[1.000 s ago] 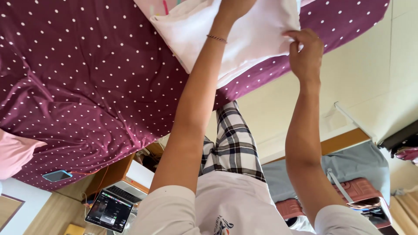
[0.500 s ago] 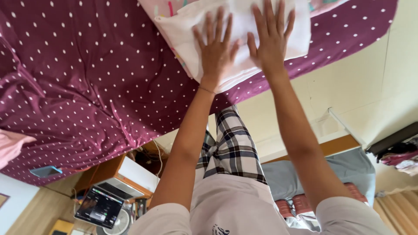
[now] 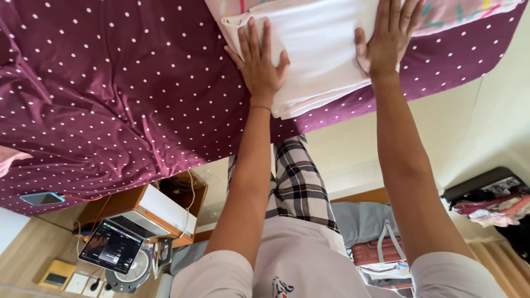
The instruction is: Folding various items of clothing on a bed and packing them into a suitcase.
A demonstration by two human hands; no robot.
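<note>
While both arms reach upward through the frame, the left hand [image 3: 259,63] lies flat, fingers spread and gripping nothing, on the folded white cloth [image 3: 323,52] in the upper centre of the frame. Its palm covers the cloth's left portion, near the stacked edges. The right hand [image 3: 386,38] is likewise open, pressed palm-down on the cloth's right side, with its fingertips running to the top edge of the frame. Neither hand is closed on anything; both merely rest on the fabric. The cloth sits on a maroon bedsheet with white dots [image 3: 110,94], which fills the upper left and centre of the frame and is creased toward the left. Beyond the cloth, at the top right, lies a pale pink fabric with coloured marks [image 3: 458,14]. A thin bracelet circles the left wrist. Checked trousers [image 3: 298,182] and a light shirt occupy the lower centre. At lower left stand a laptop [image 3: 110,245], a small fan [image 3: 132,270] and a wooden bedside unit [image 3: 160,207]; a phone [image 3: 41,197] lies on the sheet at far left.
</note>
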